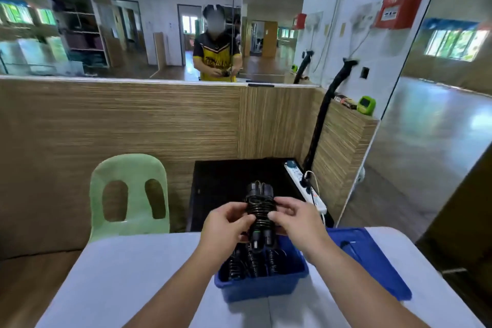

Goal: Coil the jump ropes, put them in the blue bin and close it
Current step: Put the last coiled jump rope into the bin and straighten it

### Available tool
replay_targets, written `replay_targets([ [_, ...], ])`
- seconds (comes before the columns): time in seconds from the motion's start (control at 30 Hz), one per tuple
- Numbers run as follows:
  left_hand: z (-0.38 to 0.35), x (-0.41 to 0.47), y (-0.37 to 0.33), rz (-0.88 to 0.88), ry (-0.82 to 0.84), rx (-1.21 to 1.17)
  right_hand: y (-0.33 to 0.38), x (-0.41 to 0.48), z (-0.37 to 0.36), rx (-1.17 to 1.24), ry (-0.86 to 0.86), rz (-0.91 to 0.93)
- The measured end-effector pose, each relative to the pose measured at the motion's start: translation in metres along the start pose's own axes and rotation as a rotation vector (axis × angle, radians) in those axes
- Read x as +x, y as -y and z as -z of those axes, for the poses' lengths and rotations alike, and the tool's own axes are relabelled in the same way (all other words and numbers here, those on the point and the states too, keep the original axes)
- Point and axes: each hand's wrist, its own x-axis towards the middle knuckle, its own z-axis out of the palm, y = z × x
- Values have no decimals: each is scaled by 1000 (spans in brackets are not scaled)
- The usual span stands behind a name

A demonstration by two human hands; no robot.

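Note:
A black jump rope, its cord wound tightly round its two handles, is held up above the blue bin. My left hand grips the bundle from the left and my right hand pinches it from the right. Several coiled black ropes lie inside the open bin. The blue lid lies flat on the table just right of the bin.
The bin stands on a pale table. A green plastic chair is behind it on the left, and a black stand carries a white power strip. A wood-panelled wall with mirrors rises behind.

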Motion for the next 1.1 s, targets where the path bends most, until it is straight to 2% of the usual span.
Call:
replay_targets([
  [0.5,-36,54,106,261,-50,137,-112,65,-4,-230,102,-278],
  [0.6,-42,63,124,322,-39,191,-135,78,-6,-357,110,-284],
  [0.93,-51,83,158,445,-62,358,-182,104,-11,-534,278,-386],
  [1.1,-52,86,161,466,-64,393,-156,96,-14,-607,301,-397],
])
